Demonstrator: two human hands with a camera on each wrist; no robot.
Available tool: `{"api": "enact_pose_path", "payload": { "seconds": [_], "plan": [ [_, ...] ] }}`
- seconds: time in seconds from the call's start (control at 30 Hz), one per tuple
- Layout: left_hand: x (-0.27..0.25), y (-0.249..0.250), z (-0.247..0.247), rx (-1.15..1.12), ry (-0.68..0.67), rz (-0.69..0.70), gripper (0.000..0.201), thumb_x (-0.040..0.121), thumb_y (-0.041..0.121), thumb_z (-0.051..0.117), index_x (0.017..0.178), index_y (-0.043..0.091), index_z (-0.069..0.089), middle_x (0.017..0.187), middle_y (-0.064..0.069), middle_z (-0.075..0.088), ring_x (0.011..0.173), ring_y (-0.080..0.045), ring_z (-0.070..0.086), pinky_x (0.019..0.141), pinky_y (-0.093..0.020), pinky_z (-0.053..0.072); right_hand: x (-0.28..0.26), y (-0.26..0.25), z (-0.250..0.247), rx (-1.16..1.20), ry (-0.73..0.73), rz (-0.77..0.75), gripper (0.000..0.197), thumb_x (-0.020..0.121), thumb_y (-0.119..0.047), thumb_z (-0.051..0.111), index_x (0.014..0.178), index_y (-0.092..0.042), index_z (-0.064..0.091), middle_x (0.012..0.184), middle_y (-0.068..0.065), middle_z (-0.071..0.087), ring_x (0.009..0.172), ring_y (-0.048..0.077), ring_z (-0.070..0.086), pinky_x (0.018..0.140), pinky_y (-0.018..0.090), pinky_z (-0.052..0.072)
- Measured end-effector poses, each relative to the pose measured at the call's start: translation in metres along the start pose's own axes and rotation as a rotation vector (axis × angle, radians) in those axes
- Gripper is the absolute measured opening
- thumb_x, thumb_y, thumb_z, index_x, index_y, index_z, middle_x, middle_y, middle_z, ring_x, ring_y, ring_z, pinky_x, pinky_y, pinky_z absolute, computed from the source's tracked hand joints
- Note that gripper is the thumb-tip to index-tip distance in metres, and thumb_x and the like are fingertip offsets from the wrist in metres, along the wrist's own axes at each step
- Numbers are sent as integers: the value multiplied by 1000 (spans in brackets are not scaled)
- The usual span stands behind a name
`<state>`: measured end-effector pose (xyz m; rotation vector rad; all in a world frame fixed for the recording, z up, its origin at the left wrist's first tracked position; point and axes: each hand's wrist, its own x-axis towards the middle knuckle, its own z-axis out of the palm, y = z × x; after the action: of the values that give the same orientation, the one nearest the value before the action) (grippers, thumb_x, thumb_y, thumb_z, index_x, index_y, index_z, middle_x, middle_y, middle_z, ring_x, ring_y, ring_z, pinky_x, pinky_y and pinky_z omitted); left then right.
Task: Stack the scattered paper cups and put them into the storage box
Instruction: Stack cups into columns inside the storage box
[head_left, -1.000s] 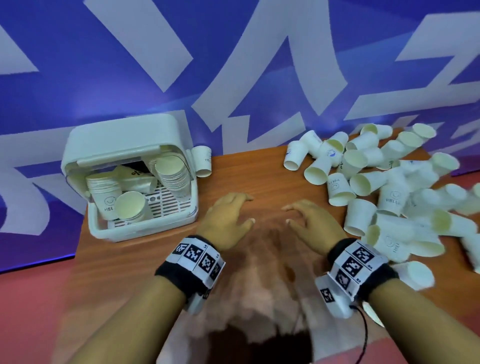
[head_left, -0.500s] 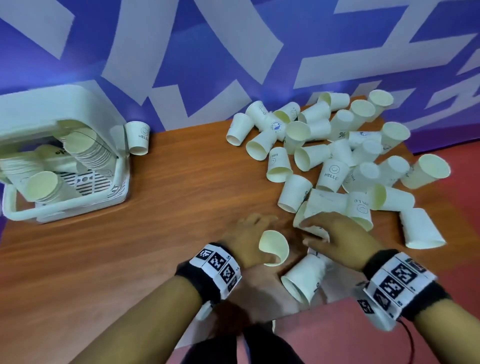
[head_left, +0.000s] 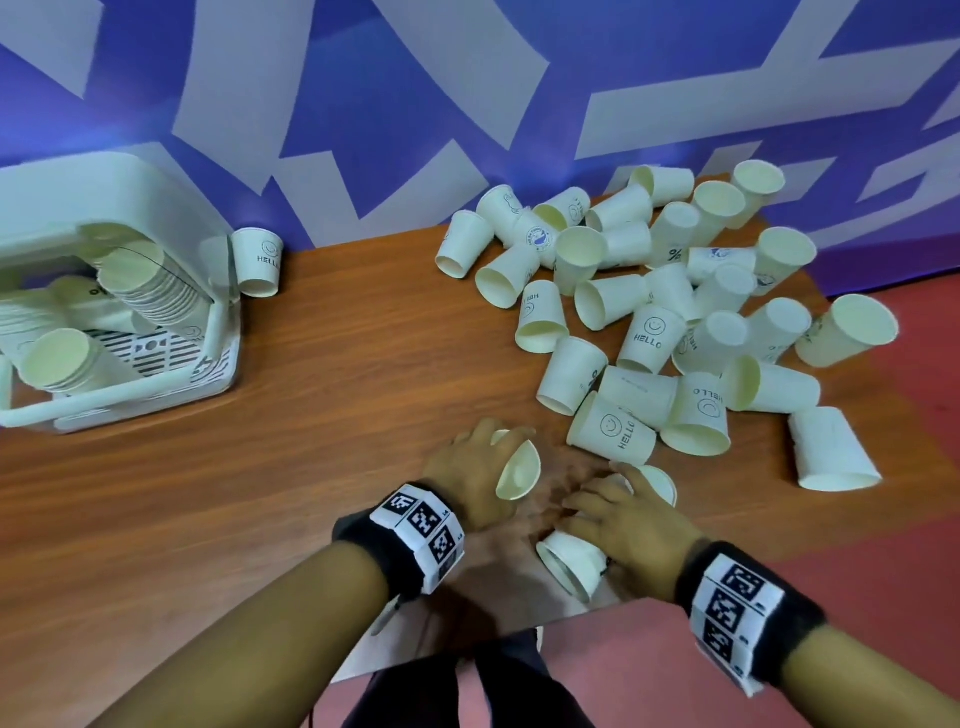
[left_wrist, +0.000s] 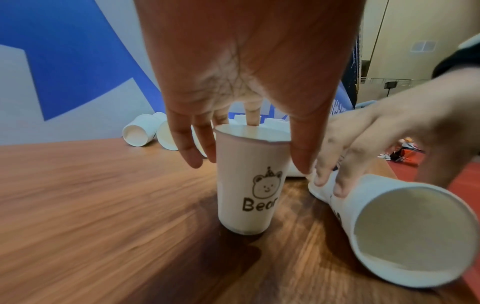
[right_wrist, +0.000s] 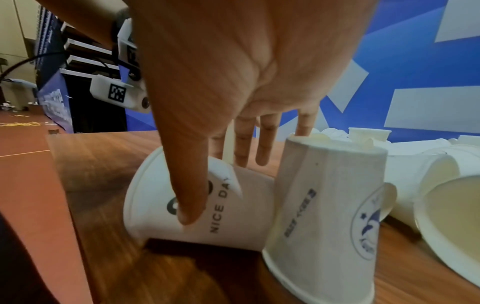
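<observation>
Two hands work at the near worktop edge: left hand curls round an upright cup, right hand pinches a toppled cup. Light, crushable paper; grip sidewalls gently.

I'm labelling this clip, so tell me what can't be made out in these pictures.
- Head view: the storage box is cut off by the left edge; its cup count is unreadable.
- Left wrist view: the left hand hides the Bear cup's far rim.
- Right wrist view: the right hand's thumb covers part of the NICE DAY cup's print.
</observation>
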<state>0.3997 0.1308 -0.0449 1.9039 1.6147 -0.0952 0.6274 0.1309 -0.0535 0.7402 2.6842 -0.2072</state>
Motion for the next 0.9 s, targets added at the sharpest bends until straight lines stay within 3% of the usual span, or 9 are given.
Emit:
{"api": "enact_pose_path", "payload": {
  "seconds": [0.17, 0.23, 0.33, 0.47, 0.5, 0.63, 0.77, 0.9],
  "plan": [
    [-4, -3, -14, -7, 62, -31, 87, 75, 40, 71, 145, 36, 19, 139, -2, 30, 126, -27, 37, 99, -44, 42, 16, 3, -3, 62, 135, -25, 71, 28, -34, 81, 97, -34, 66, 90, -14, 66, 86, 14, 66, 78, 38, 52],
    [-6, -7, -19, -28, 74, -41, 88, 74, 41, 72, 144, 37, 19, 138, -1, 30, 125, -26, 38, 98, -45, 42, 19, 5, -8, 91, 177, -11, 69, 28, -37, 83, 95, -33, 66, 88, -13, 66, 84, 14, 67, 73, 38, 53],
    [-12, -15, -31, -74, 129, -55, 88, 72, 40, 74, 142, 38, 21, 136, 1, 32, 122, -24, 42, 96, -43, 45, 20, 3, -16, 180, 218, 40, 68, 38, -44, 78, 103, -31, 62, 95, -14, 65, 90, 12, 64, 79, 35, 50],
    [-27, -28, -54, -127, 247, -87, 87, 70, 42, 75, 141, 38, 25, 134, 2, 34, 123, -23, 42, 95, -43, 45, 27, -1, -29, 416, 223, 142, 65, 65, -46, 69, 125, -31, 48, 120, -13, 57, 109, 13, 54, 95, 28, 35],
    [-32, -32, -60, -144, 273, -106, 87, 70, 42, 75, 141, 38, 25, 135, 2, 34, 123, -23, 41, 96, -43, 45, 30, -2, -35, 477, 221, 169, 65, 67, -46, 69, 127, -33, 46, 121, -14, 56, 110, 11, 52, 96, 27, 36],
    [-59, -56, -87, -188, 367, -164, 84, 72, 41, 73, 141, 37, 25, 137, 1, 32, 124, -23, 40, 98, -42, 43, 55, -11, -69, 718, 329, 217, 71, 65, -45, 75, 126, -37, 40, 119, -19, 55, 109, 4, 53, 92, 30, 46],
    [-87, -92, -108, -221, 442, -193, 84, 73, 43, 72, 142, 36, 25, 137, 1, 31, 122, -22, 43, 99, -40, 43, 92, -30, -110, 857, 405, 215, 94, 68, -34, 79, 142, -38, 20, 136, -20, 39, 121, -4, 41, 102, 24, 36],
    [-114, -139, -132, -276, 528, -186, 86, 73, 41, 72, 143, 34, 23, 138, 2, 32, 124, -20, 41, 100, -36, 40, 137, -59, -147, 856, 483, 188, 98, 69, -30, 78, 144, -38, 16, 143, -19, 31, 131, -3, 31, 108, 23, 29]
  ]
}}
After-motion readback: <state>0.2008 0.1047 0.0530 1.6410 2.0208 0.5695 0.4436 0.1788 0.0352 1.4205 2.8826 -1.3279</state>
